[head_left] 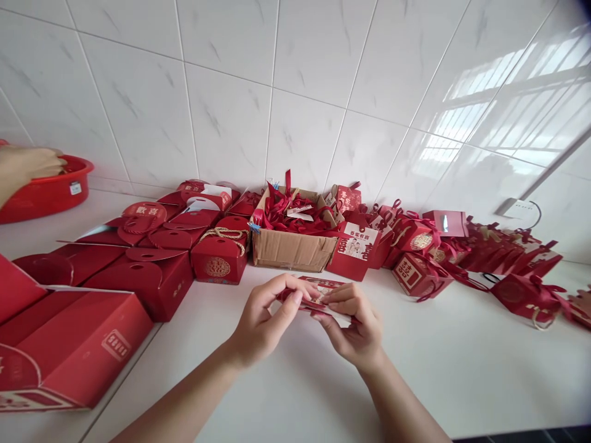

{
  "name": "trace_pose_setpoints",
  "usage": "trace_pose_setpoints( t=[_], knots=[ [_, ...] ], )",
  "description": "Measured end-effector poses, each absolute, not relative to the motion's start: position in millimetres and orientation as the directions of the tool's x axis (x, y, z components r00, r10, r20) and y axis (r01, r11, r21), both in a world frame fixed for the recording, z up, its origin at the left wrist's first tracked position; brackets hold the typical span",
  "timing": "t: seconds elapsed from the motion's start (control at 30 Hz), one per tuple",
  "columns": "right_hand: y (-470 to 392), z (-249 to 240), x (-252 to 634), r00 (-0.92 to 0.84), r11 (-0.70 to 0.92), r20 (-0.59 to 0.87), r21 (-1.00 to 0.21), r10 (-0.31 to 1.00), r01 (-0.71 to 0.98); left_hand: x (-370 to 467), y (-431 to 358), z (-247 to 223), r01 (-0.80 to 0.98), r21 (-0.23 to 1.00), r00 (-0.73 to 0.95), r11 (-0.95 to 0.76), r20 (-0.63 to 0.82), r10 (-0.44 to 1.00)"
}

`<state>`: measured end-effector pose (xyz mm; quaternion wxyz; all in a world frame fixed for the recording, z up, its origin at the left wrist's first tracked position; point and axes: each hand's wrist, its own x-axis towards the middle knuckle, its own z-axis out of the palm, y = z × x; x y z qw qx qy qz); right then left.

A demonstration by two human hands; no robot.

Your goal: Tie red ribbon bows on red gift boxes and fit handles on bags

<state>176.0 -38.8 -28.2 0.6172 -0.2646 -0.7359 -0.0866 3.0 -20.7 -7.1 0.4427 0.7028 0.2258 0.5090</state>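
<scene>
Both hands meet over the white table (286, 381), just in front of an open cardboard box (295, 249) full of dark red ribbons (289, 206). Between them is a small red printed piece of card (318, 284), partly covered by the fingers. My left hand (270, 314) grips its left end between thumb and fingers. At its right side, my right hand (353, 320) holds it with thumb below and fingers on top. The lower part of the card is hard to make out. A flat red card bag with a white printed panel (354, 246) stands right of the cardboard box.
Red gift boxes (157, 271) fill the left side, one large box (78, 344) nearest. More ribboned red boxes (422, 274) line the right. Another person's hand (28, 169) is over a red basin (46, 200) at far left. A tiled wall (231, 111) stands behind.
</scene>
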Motion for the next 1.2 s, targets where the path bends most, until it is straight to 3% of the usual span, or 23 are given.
trace_pose_setpoints(
  t=[0.3, 0.8, 1.07, 1.2],
  knots=[
    [-39.2, -30.8, 173.1, -0.124, 0.843, 0.946, -0.203, 0.301, 0.497, 7.3, -20.7, -5.9, -0.11, 0.918, 0.233, -0.381, 0.396, 0.888],
    [-39.8, -28.2, 172.7, -0.098, 0.858, 0.946, -0.234, 0.31, 0.456, 3.5, -21.4, -1.9, -0.142, 0.918, 0.405, -0.371, 0.396, 0.824],
    [-39.7, -28.5, 172.0, -0.09, 0.86, 0.947, -0.237, 0.308, 0.452, 1.8, -18.7, 6.2, -0.234, 0.951, 0.529, -0.201, 0.298, 0.795],
    [-39.4, -29.5, 172.3, -0.092, 0.857, 0.948, -0.229, 0.304, 0.461, 0.3, -17.3, 4.5, -0.235, 0.944, 0.536, -0.23, 0.323, 0.78]
  ],
)
